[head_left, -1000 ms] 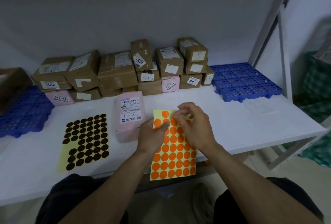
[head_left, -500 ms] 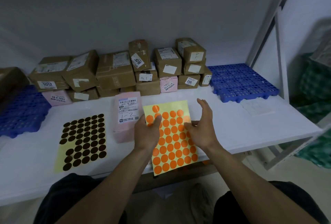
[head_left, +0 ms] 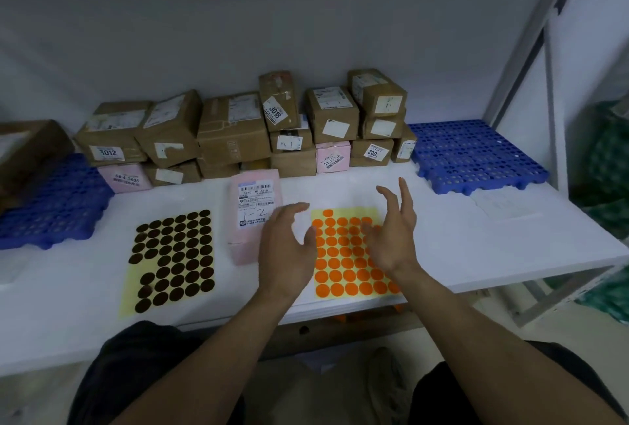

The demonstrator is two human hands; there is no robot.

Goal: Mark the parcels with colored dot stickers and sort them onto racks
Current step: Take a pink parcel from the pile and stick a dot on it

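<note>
A yellow sheet of orange dot stickers [head_left: 343,254] lies flat on the white table [head_left: 476,241] in front of me. My left hand [head_left: 286,251] hovers at its left edge with relaxed fingers and holds nothing. My right hand [head_left: 394,230] hovers over its right side, fingers straight, palm turned left, also empty. A pink parcel [head_left: 255,217] with a white label marked "1-2" lies just left of my left hand. A sheet of dark brown dot stickers [head_left: 173,258] lies further left.
Several brown and pink parcels [head_left: 235,132] are stacked along the back wall. One blue plastic rack [head_left: 473,156] sits at the back right, another blue rack [head_left: 51,207] at the left. A white frame post [head_left: 551,111] stands at the right.
My left hand let go of the orange sticker sheet, which now lies flat on the table. Both hands have lifted and spread apart above it.
</note>
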